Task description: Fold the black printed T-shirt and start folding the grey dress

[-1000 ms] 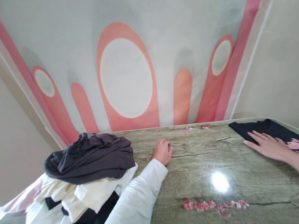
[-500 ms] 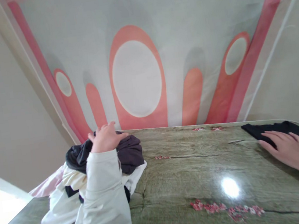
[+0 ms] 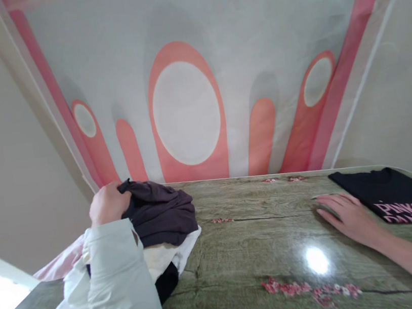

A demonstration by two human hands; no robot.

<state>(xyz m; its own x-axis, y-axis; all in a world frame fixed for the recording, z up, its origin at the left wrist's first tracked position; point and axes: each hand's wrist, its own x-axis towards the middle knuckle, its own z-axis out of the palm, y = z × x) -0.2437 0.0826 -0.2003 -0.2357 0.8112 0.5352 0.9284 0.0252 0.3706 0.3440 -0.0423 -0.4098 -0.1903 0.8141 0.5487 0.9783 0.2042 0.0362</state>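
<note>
At the left, my left hand (image 3: 109,203) is closed on the edge of a dark garment (image 3: 163,214), brownish-purple with black, bunched on top of a clothes pile. White and cream clothes (image 3: 68,304) lie beneath it, with a black piece (image 3: 167,283) and a pink one (image 3: 62,261) sticking out. My sleeve covers part of the pile. My right hand (image 3: 347,216) is low over the table with fingers stretched out, holding nothing. Just right of it lies a folded black T-shirt (image 3: 383,191) with pink lettering.
The wood-patterned table (image 3: 239,257) has printed pink blossoms and a bright light reflection. A wall hanging (image 3: 188,111) with coral arches stands behind its far edge. Grey wall surfaces (image 3: 16,140) border both sides.
My left hand has moved left across the pile and taken hold of the dark garment. My right hand has slid left off the black T-shirt, uncovering its print.
</note>
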